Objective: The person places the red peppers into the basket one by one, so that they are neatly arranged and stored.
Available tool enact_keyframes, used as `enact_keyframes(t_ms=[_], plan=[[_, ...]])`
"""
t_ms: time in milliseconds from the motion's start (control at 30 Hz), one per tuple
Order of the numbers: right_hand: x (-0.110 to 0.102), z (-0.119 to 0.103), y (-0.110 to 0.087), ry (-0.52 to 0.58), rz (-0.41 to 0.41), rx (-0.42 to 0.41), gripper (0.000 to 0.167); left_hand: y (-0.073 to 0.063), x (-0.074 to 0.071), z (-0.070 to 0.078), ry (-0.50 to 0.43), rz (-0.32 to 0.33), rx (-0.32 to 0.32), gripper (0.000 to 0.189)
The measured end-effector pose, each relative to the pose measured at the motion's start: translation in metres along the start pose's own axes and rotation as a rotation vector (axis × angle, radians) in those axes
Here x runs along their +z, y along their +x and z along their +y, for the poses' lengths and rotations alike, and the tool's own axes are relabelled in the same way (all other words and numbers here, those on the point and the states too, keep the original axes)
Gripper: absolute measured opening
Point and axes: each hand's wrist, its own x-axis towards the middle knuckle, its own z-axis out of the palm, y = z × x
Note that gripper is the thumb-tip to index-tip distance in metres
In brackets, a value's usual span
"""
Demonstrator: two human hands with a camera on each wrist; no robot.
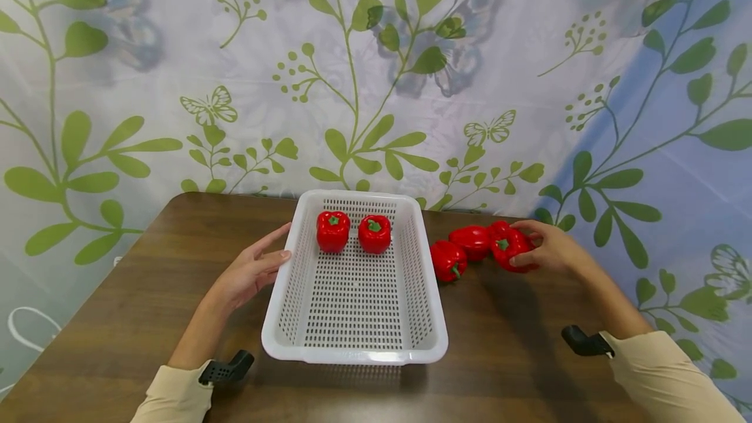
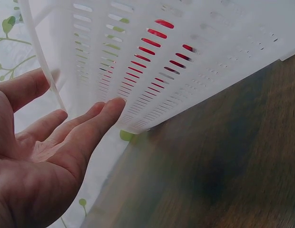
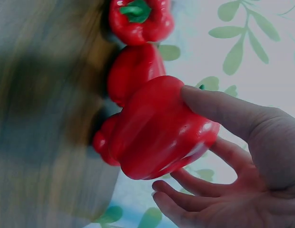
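A white perforated plastic basket [image 1: 352,356] stands on the table. Inside it, toward the far end, two red bell peppers [image 1: 333,232] sit side by side with green stems up. My left hand [image 1: 249,273] is at the basket's left rim, its fairly straight fingers touching the rim and side wall [image 2: 138,61]. To the right of the basket, my right hand [image 1: 549,250] holds a red bell pepper [image 3: 159,128] between thumb and fingers. Beside the held one, more red bell peppers [image 1: 448,261] lie in a row, partly overlapped by it in the right wrist view.
The brown wooden table [image 1: 493,351] reaches back to a hanging cloth [image 1: 376,83] printed with leaves and butterflies. A white cable [image 1: 29,328] loops past the table's left edge. Black wrist devices [image 1: 226,369] sit at both sleeve cuffs.
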Motion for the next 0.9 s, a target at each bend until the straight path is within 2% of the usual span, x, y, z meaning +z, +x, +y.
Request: enact_keyframes(t_ms=[167,467,900], plan=[[-0.003,-0.011,0.003,0.008,0.006,0.014,0.081,0.0,-0.001,0.0,0.004,0.006,0.0,0.068],[-0.004,-0.028,0.005,0.019,0.017,-0.031,0.079,0.0,-0.001,-0.004,0.017,-0.017,0.009,0.067],[-0.004,-0.059,0.017,0.099,0.006,-0.011,0.08,0.0,0.0,-0.002,0.021,-0.008,0.012,0.067]])
